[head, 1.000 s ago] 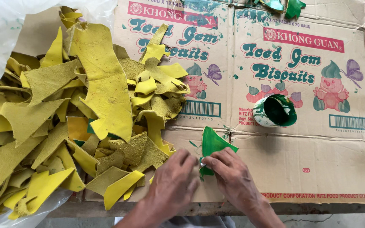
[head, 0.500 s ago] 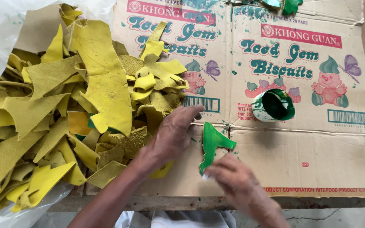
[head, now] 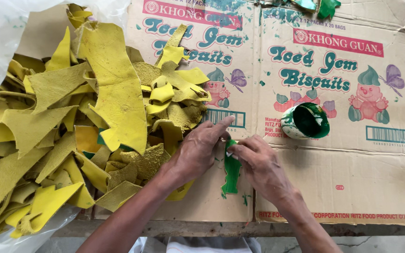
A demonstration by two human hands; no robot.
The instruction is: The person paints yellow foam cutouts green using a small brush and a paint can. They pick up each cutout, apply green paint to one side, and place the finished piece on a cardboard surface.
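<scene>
Head view. The left hand (head: 197, 152) rests palm-down on the flattened cardboard carton (head: 352, 187), forefinger stretched out, its fingertips pressing the upper end of a green-painted scrap (head: 232, 171). The right hand (head: 258, 164) meets it from the opposite side, thumb and forefinger closed in a pinch on the same upper end; whether the left hand actually clasps the piece or only pins it down cannot be told. The scrap lies flat on the carton, trailing down from the grip toward the near edge.

Judgement: the scrap looks thin, light and limp, like the soft suede-like offcuts heaped beside it. Its green coat appears wet, so it is likely slippery and will smear. Best taken by its edges or narrow top end.

Outward of the left hand lies the pile of yellow scraps (head: 71, 122). Beyond the right hand, apart from it, stands a small cup of green paint (head: 305, 121).
</scene>
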